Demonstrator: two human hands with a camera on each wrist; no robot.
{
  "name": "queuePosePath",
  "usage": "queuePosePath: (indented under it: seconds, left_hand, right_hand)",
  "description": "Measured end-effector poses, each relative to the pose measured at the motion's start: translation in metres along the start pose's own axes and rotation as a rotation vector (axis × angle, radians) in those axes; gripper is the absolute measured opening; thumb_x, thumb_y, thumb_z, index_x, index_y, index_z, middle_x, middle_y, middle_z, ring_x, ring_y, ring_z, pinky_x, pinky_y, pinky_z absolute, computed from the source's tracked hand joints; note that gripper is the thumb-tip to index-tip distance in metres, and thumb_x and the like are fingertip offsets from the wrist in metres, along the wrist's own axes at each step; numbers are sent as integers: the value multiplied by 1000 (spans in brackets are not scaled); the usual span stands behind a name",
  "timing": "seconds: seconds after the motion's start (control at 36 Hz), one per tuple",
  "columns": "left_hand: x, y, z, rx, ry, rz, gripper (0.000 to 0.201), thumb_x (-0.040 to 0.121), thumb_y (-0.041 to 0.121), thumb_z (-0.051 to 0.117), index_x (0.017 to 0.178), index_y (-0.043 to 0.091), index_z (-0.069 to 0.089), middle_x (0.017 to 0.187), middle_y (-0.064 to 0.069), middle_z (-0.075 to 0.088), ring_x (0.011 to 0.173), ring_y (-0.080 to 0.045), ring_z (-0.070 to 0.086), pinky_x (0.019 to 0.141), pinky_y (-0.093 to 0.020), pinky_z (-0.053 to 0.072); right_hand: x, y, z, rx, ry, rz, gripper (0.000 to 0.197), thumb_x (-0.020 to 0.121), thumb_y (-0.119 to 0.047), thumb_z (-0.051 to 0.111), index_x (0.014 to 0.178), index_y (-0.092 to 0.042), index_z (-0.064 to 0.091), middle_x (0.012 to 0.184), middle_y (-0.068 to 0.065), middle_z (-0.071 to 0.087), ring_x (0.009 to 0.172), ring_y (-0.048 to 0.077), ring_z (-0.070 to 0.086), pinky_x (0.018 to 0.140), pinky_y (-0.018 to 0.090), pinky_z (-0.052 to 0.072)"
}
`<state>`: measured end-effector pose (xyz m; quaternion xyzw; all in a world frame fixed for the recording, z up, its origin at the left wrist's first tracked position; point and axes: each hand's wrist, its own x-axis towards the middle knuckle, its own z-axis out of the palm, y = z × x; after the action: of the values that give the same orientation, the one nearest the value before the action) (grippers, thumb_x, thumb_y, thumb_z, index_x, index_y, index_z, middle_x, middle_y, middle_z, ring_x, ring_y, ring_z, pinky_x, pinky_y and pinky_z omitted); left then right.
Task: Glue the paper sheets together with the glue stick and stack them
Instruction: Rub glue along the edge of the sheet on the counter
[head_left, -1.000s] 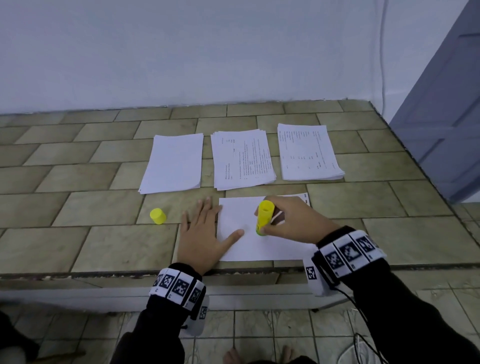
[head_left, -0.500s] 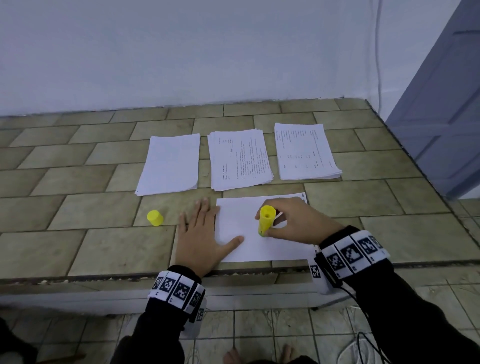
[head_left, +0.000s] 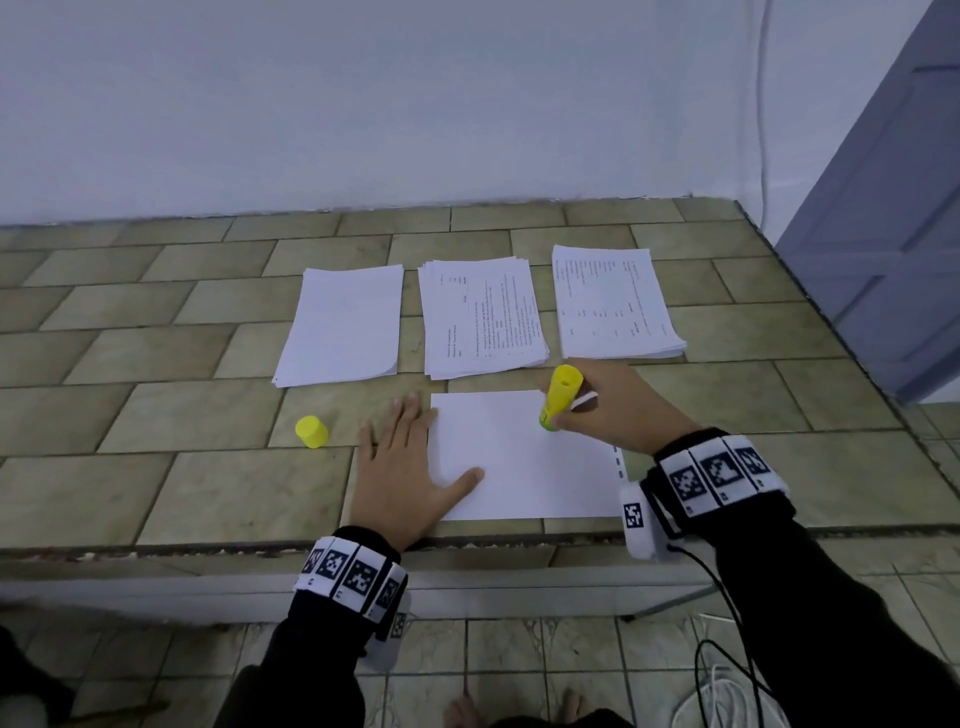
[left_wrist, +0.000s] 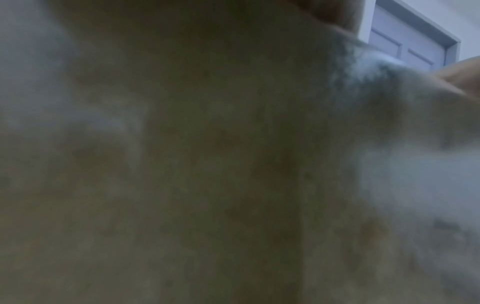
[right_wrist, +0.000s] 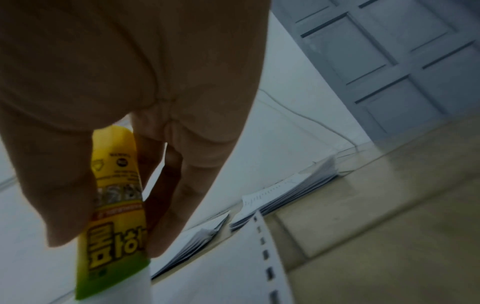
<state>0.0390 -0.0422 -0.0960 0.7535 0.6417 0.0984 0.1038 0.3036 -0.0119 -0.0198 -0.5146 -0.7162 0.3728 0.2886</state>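
A blank white sheet (head_left: 514, 457) lies near the front edge of the tiled table (head_left: 156, 483). My left hand (head_left: 402, 467) lies flat on its left edge, thumb on the paper. My right hand (head_left: 608, 410) grips a yellow glue stick (head_left: 557, 397) with its glue end down on the sheet's far right part. In the right wrist view the glue stick (right_wrist: 114, 216) stands between thumb and fingers on the sheet (right_wrist: 221, 277). The yellow cap (head_left: 311, 431) lies on the table left of my left hand. The left wrist view is dark and blurred.
Three paper stacks lie in a row behind the sheet: a blank one (head_left: 343, 325), a printed one (head_left: 480, 317) and another printed one (head_left: 613, 304). A white wall stands behind the table, and a grey-blue door (head_left: 893, 218) is at the right. Cables hang below the right arm.
My right hand has slid the glue stick from the middle of the sheet to its far right part. The left hand has stayed on the sheet's left edge.
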Motion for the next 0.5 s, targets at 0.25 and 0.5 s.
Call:
queuePosePath:
  seconds: [0.25, 0.5]
  left_hand:
    - [0, 4, -2, 15, -3, -18, 109, 70, 85, 16, 154, 17, 24, 165, 0, 9, 152, -13, -2, 122, -45, -6]
    - [0, 4, -2, 34, -22, -16, 108, 71, 83, 14, 155, 16, 20, 166, 1, 6, 152, -13, -4, 122, -46, -5]
  right_hand:
    - [-36, 17, -17, 7, 14, 28, 13, 74, -8, 81, 82, -13, 72, 93, -15, 70, 85, 11, 67, 78, 33, 57]
    - [-48, 15, -20, 29, -146, 55, 24, 71, -9, 83, 89, -22, 74, 89, -8, 73, 84, 12, 69, 80, 27, 58]
